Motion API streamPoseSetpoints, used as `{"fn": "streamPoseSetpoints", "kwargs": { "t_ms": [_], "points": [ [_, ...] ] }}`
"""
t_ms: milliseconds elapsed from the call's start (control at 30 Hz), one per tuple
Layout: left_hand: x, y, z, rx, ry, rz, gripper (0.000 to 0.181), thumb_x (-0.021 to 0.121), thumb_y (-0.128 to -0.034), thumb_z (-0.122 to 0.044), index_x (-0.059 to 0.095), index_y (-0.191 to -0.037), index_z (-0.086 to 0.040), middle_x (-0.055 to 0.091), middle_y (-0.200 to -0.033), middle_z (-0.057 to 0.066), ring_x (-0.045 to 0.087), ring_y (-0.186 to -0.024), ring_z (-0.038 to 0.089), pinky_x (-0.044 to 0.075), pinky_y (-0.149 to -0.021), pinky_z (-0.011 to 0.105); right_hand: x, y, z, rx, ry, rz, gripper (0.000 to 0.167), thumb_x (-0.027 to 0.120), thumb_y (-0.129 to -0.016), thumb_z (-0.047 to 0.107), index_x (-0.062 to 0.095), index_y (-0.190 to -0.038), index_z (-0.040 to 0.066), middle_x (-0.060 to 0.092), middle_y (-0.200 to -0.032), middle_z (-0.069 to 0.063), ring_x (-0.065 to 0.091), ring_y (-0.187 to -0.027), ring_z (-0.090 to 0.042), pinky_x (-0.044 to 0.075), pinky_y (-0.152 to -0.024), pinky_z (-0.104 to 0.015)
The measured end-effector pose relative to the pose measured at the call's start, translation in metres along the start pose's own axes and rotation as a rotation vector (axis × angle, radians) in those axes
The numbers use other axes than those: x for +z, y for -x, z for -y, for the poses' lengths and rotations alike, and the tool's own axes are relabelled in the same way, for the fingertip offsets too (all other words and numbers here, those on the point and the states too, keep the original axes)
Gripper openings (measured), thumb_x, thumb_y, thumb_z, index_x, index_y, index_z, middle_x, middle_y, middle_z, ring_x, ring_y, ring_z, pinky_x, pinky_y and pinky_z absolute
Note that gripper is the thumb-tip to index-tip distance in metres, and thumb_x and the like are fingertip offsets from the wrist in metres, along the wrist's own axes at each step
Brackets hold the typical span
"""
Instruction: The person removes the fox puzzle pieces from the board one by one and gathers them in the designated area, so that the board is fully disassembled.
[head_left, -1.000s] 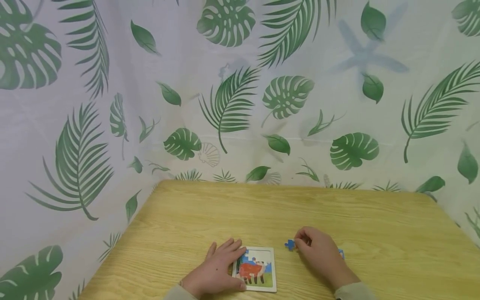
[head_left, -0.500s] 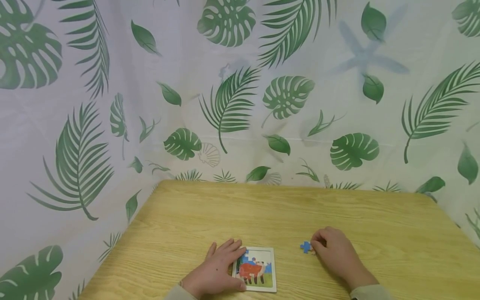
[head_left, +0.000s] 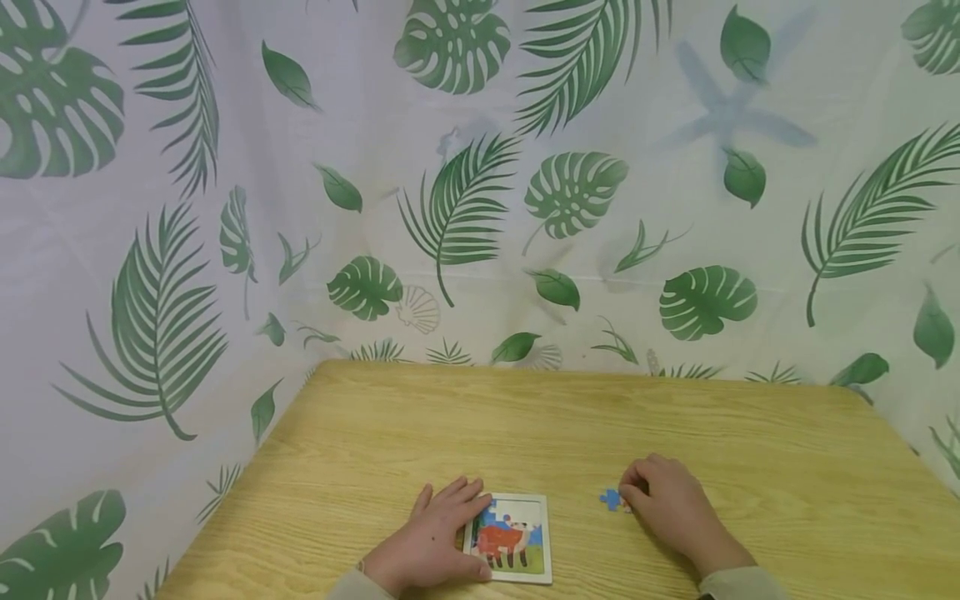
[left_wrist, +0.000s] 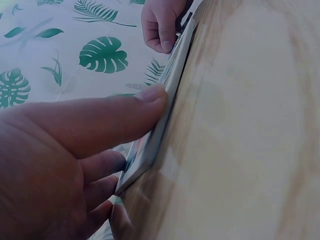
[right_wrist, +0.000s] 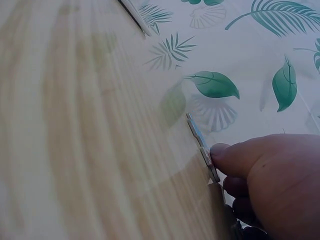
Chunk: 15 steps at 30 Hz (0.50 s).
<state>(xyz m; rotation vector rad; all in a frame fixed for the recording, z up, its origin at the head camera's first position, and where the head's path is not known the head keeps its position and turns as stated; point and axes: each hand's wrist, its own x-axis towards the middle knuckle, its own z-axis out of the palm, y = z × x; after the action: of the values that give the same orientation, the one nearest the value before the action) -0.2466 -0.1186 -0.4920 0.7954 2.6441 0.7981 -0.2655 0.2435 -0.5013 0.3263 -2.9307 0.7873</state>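
Note:
In the head view a square picture puzzle (head_left: 517,560) in a white frame lies on the table, showing a red-brown animal on grass; its upper part is pale where pieces are absent. My left hand (head_left: 438,537) rests along its left side, fingers spread and fairly straight, thumb near the lower left corner. The left wrist view has that thumb on the frame's edge (left_wrist: 162,132). To the right, my right hand (head_left: 667,508) pinches at a blue puzzle piece (head_left: 610,500) on the table, fingers curled. A second, partly hidden piece (right_wrist: 207,162) lies against it under the thumb.
The wood-grain table (head_left: 465,425) runs back to a white curtain (head_left: 480,325) printed with green leaves. The curtain also stands along the left side.
My right hand has moved right with the blue piece, up to another piece that lay beneath the hand, then shifted it slightly. My left hand and the framed puzzle have stayed put.

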Motion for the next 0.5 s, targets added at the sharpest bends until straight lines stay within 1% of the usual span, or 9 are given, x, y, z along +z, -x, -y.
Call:
{"fn": "streamPoseSetpoints", "kwargs": {
  "t_ms": [200,367,500],
  "points": [
    [0.0013,-0.0001,0.0023,0.008,0.005,-0.004,0.091,0.080,-0.0786,-0.053,0.044,-0.155,-0.018,0.029,-0.165,0.002,0.017,-0.153,0.028,0.001,-0.117,0.065,0.0020,-0.0015,-0.0027,-0.003,0.006,0.006,0.012,0.070,-0.096,0.021,0.068,-0.085,0.025,0.055,-0.083,0.007,0.048,-0.079,-0.015,0.040,-0.069,-0.037],
    [0.0020,-0.0012,0.0036,0.009,0.002,-0.004,0.091,0.079,-0.0790,-0.053,0.044,-0.155,-0.019,0.029,-0.165,0.001,0.017,-0.153,0.028,0.000,-0.117,0.065,0.0034,-0.0019,-0.0049,0.004,0.003,-0.001,0.011,0.069,-0.097,0.021,0.068,-0.086,0.025,0.056,-0.084,0.008,0.049,-0.080,-0.014,0.041,-0.069,-0.037],
    [0.0016,-0.0008,0.0036,0.006,-0.003,-0.003,0.091,0.079,-0.0792,-0.054,0.044,-0.155,-0.020,0.028,-0.165,-0.001,0.017,-0.153,0.026,0.001,-0.117,0.065,0.0026,-0.0022,-0.0019,0.000,0.015,-0.013,0.012,0.070,-0.096,0.020,0.068,-0.086,0.025,0.056,-0.084,0.007,0.050,-0.079,-0.014,0.042,-0.070,-0.038]
  ]
}}
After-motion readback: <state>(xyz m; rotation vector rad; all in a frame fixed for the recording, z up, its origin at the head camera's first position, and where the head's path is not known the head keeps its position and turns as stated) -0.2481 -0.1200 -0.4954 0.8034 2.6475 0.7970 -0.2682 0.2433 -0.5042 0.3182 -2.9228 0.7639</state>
